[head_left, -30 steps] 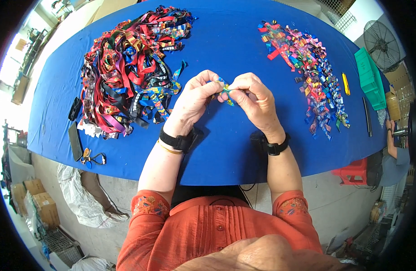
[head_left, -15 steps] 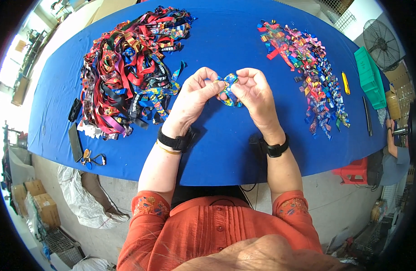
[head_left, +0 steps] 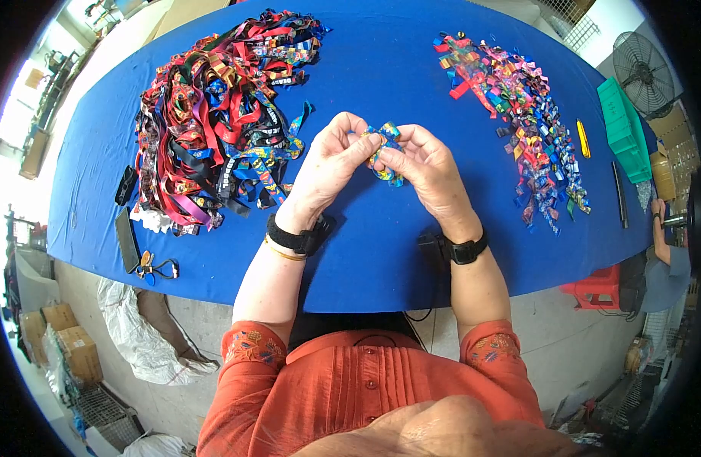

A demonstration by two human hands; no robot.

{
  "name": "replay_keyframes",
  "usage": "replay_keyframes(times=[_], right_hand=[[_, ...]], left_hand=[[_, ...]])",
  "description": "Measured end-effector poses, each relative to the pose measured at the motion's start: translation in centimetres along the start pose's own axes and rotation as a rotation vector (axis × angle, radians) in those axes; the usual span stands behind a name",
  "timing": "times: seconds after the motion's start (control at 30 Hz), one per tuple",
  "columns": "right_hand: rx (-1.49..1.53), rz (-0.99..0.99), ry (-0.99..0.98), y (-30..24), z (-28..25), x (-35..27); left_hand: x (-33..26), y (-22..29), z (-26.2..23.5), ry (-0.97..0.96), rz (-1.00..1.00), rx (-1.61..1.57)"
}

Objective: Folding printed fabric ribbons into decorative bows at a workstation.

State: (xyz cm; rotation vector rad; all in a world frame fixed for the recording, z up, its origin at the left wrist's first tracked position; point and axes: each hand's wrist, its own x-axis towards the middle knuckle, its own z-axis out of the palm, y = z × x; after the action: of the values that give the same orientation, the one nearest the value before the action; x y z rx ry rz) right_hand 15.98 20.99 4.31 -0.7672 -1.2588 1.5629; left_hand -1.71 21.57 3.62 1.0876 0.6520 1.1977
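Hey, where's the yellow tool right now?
In the head view, the yellow tool lies on the right side of the blue table, between the heap of small ribbon pieces and the green bin.

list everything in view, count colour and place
held ribbon: 1, blue-yellow, centre
ribbon heap: 1, mostly red-black, table left
ribbon pieces: many, multicoloured, table right
tabletop: 1, blue, centre
slim tool: 1, yellow, table right
rod: 1, black, table right
crate: 1, green, right edge
fan: 1, dark, right
plastic item: 1, red, floor right
oblong objects: 2, black, table left
trinket: 1, multicoloured, table left
sack: 1, white, floor left
boxes: at least 2, brown, floor left
worker: 1, grey top, far right
wristbands: 2, black, wrists
shirt: 1, red, lower centre
left hand: 1, bare, centre
right hand: 1, bare, centre
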Motion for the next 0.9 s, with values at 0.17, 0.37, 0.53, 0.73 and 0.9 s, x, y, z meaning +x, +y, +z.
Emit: replay_keyframes(times=[0.17,0.37,0.53,0.73,0.9], right_hand=[[0.135,0.075,0.019,-0.01,-0.39,0.11],[0.110,0.055,-0.015,-0.04,-0.65,0.08],[0.124,0.075,0.013,0.22,-0.54,0.04],[0.157,0.092,0.069,0.34,-0.12,0.14],[0.146,0.034,0.119,0.44,0.05,0.14]], left_hand=[[0.03,-0.25,0.09,-0.004,-0.025,-0.012],[-0.17,0.19,0.43,-0.019,-0.056,0.023],[-0.27,0.19,0.54,-0.049,-0.043,0.007],[-0.22,0.11,0.68,-0.030,-0.056,0.067],[-0.15,-0.10,0.84,-0.047,-0.109,-0.056]])
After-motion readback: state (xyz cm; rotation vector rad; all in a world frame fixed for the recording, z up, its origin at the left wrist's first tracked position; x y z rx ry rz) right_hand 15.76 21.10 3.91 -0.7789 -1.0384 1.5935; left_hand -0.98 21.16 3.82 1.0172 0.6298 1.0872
